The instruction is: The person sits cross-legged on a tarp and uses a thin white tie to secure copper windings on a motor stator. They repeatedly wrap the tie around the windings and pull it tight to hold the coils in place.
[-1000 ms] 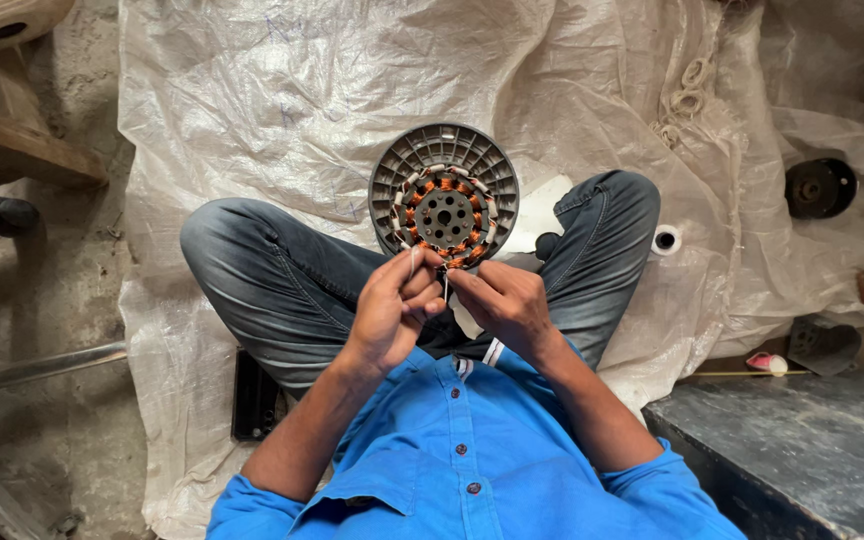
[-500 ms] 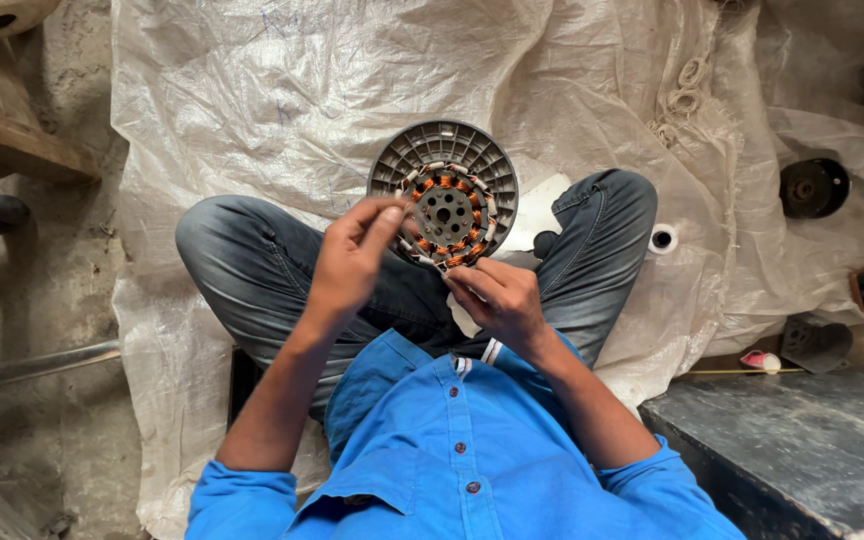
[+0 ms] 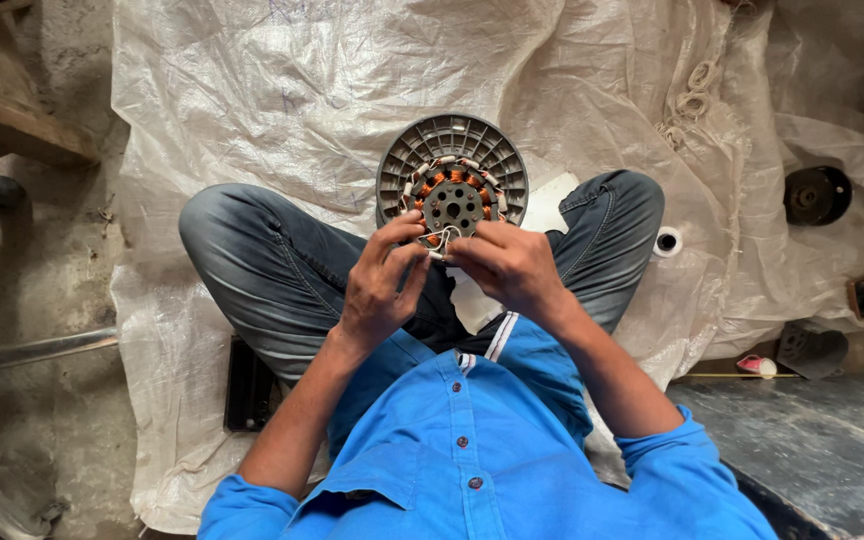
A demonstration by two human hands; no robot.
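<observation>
Nearest the camera a blue buttoned shirt fills the lower middle of the view, its sleeves pushed up above the elbows; from it both bare forearms reach forward over crossed legs in grey jeans. The left hand is loosely curled, its fingertips drawn together at the near edge of a round motor stator; the right hand is curled tighter, its fingers meeting the left ones over a thin pale wire end at that same edge; whether each hand actually pinches the wire cannot be told, since the fingers cover it. The stator rests between the knees on the person's lap, a grey ribbed disc with a ring of copper-orange windings around a holed metal hub, its face turned up. Under the legs lies a crumpled white woven sheet spread over the ground; a small white ring sits just beside the right knee. Farther off to the right a dark round part lies on the sheet; a wooden plank crosses the far left corner.
</observation>
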